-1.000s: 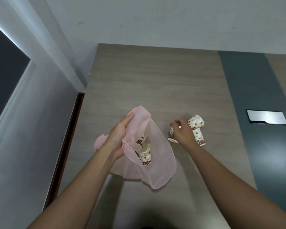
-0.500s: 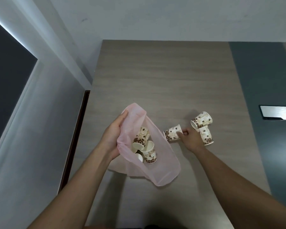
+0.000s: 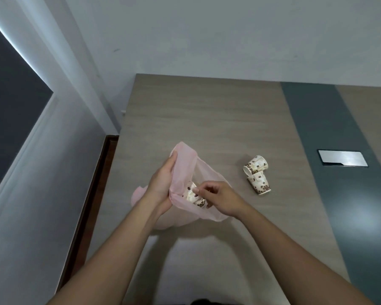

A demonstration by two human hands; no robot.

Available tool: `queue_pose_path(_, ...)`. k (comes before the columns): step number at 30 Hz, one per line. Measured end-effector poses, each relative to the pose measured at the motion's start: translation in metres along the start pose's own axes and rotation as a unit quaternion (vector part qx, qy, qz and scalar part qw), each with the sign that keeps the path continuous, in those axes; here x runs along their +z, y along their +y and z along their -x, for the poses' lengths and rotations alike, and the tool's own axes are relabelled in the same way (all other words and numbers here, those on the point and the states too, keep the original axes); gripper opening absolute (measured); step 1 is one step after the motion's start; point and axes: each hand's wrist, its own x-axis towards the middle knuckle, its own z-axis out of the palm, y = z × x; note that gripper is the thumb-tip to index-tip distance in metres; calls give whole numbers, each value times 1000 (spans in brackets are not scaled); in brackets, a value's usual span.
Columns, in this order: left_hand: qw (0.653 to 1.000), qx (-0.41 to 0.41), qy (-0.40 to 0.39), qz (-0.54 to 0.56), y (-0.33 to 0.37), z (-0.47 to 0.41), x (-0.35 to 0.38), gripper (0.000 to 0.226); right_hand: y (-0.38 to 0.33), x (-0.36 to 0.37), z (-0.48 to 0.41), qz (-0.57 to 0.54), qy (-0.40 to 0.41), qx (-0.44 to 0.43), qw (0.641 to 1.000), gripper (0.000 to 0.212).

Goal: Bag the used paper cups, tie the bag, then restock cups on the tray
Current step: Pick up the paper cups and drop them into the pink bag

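R hand (image 3: pixel 220 198) moved into bag (image 3: pixel 185 160) mouth, grip unclear, maybe cup (image 3: pixel 194 197) | L hand (image 3: pixel 161 183) clutches rim

1. The right hand (image 3: pixel 221 200) covers part of the mouth of the pink bag (image 3: pixel 185 158); whether its curled fingers (image 3: pixel 204 190) grip a cup there cannot be told.
2. The cups in the bag (image 3: pixel 194 197) show only as patches between that hand and the rim, so their number is unclear.
3. The left hand (image 3: pixel 161 186) hides the bag's left rim where it holds it.
4. Both forearms are cut off at the near edge, and the tabletop (image 3: pixel 207 119) runs out past the right and near edges.
5. A dark shape (image 3: pixel 205 302) at the near edge is cropped and unidentifiable.
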Motion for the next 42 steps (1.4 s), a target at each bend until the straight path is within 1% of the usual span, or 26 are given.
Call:
queue_pose_path(4, 1000, -9, -19, -17, -4, 17, -5, 58, 10, 37, 6, 69, -29, 4, 997, 21)
queue_pose_path(6, 999, -19, -31, -23, -7, 22, -11, 54, 11, 41, 14, 75, -20, 9, 997, 22)
queue_pose_path(8, 999, -25, -42, -23, -11, 26, -14, 56, 13, 33, 23, 72, 12, 19, 997, 20)
queue_pose_path(11, 998, -31, -44, -21, -20, 26, -16, 61, 25, 2, 39, 77, 61, 48, 994, 19)
queue_pose_path(14, 999, -16, -44, -25, -29, 27, -11, 59, 41, -38, 52, 91, 98, 84, 987, 22)
queue_pose_path(20, 999, 10, -37, 8, -42, 25, 4, 52, 79, -122, 53, 141, 148, 144, 968, 26)
queue_pose_path(23, 999, 24, -26, -5, -52, 24, 13, 52, 99, -149, 46, 151, 159, 164, 962, 25)
queue_pose_path(27, 997, 59, 8, -49, -67, 19, 28, 50, 123, -175, 31, 156, 140, 165, 964, 30)
queue_pose_path(30, 988, 110, 50, -98, -76, 19, 39, 43, 134, -191, 16, 164, 124, 152, 967, 33)
queue_pose_path(32, 980, 135, 76, -121, -81, 19, 41, 43, 140, -200, 3, 180, 117, 145, 966, 34)
queue_pose_path(33, 977, 144, 90, -128, -84, 19, 42, 44, 143, -206, -5, 191, 111, 142, 965, 37)
queue_pose_path(37, 975, 154, 121, -107, -94, 24, 40, 42, 162, -223, -36, 242, 98, 147, 954, 63)
queue_pose_path(41, 973, 162, 141, -84, -101, 32, 35, 40, 181, -229, -50, 303, 42, 174, 936, 79)
queue_pose_path(42, 972, 163, 149, -77, -102, 33, 33, 40, 184, -228, -51, 310, 41, 175, 933, 80)
